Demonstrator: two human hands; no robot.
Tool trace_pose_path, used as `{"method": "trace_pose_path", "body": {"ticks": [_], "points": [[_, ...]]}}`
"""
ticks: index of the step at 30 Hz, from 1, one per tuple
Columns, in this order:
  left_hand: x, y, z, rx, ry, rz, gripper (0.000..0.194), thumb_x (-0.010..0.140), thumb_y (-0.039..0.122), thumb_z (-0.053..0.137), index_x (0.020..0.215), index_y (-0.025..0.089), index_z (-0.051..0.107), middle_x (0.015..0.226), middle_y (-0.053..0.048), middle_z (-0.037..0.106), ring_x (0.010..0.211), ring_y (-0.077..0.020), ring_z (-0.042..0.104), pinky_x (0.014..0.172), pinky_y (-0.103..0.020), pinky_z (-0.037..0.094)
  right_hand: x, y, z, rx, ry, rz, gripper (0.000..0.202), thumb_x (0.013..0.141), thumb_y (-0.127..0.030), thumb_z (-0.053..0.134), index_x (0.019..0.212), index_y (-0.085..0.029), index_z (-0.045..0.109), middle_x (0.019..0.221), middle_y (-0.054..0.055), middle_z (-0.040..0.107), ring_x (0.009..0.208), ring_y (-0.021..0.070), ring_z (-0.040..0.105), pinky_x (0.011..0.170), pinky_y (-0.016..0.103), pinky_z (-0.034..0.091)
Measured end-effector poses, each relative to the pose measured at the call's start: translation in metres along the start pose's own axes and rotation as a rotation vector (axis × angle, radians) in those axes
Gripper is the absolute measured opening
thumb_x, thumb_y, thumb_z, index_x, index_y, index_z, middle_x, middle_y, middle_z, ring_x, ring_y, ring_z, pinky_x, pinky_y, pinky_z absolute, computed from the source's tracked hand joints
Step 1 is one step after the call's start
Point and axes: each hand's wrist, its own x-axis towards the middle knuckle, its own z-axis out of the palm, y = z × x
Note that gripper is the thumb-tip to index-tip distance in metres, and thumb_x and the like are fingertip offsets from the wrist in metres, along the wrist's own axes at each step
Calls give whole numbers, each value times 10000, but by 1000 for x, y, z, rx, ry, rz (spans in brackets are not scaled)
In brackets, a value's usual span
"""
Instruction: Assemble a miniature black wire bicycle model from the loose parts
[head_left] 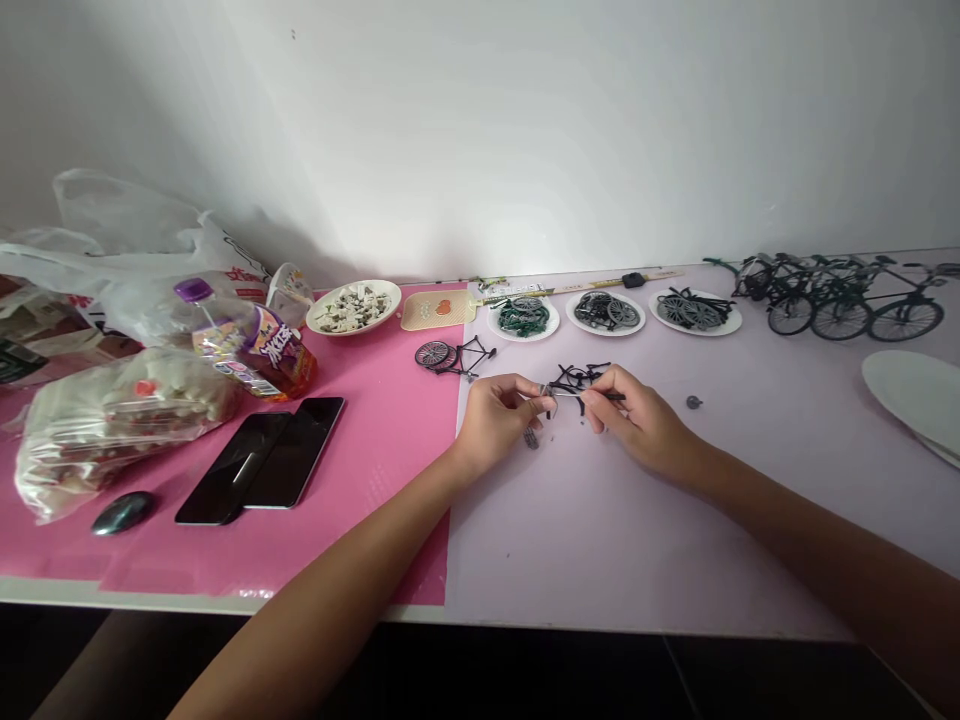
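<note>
My left hand (496,418) pinches a small grey piece (546,391) between thumb and fingers, its exact kind too small to make out. Closed around a thin rod-like tool with a dark end (616,397), my right hand (634,412) brings the tool's slim light tip to that piece. Just behind the fingers lie black model bicycle parts (576,375). A small grey part (531,438) rests beneath my left hand. To the left lies a partly built model bicycle (454,355) with a black frame and wheels.
Behind my hands stand plates of green parts (523,318), black parts (606,312) and grey wheels (694,311). Several finished model bicycles (847,295) are at right, near stacked white plates (911,395). Phones (296,455), a bottle (255,345) and bags (124,420) occupy the left.
</note>
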Motion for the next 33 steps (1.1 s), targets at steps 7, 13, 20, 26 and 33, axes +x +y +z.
{"method": "trace_pose_path", "body": {"ticks": [7,13,20,26,33], "points": [[-2,-1,3,51,-13,-25,359,725,401,943,760,125,715,675,-36,701,517,-114,634,435,-205,455,-1,0,4,-74,39,-9,580,1111,-606,386,664,-244,459,611,2,553,587,159,520,614,306,440],[-3,1,4,60,-16,-31,440,683,480,965,768,126,718,696,-41,709,519,-109,623,440,-213,471,1,3,5,-21,49,28,597,1117,-608,349,678,-233,503,660,23,574,633,170,536,622,312,442],[-1,0,1,40,10,16,379,719,434,939,774,129,721,703,-41,720,528,-124,652,452,-219,487,-2,3,7,110,19,0,289,1081,-519,523,955,-262,489,791,10,625,725,190,592,635,308,473],[0,-1,0,51,16,16,427,701,481,956,764,131,720,678,-37,713,517,-125,649,457,-222,474,-2,1,9,84,50,-14,367,1075,-574,524,890,-265,456,704,-3,621,657,182,578,604,311,457],[-3,-1,3,98,-3,-27,468,666,512,974,763,132,719,639,-24,683,510,-119,631,461,-217,460,-2,-6,10,-6,94,34,572,1065,-689,455,692,-257,421,563,2,610,554,168,555,614,325,469]]}}
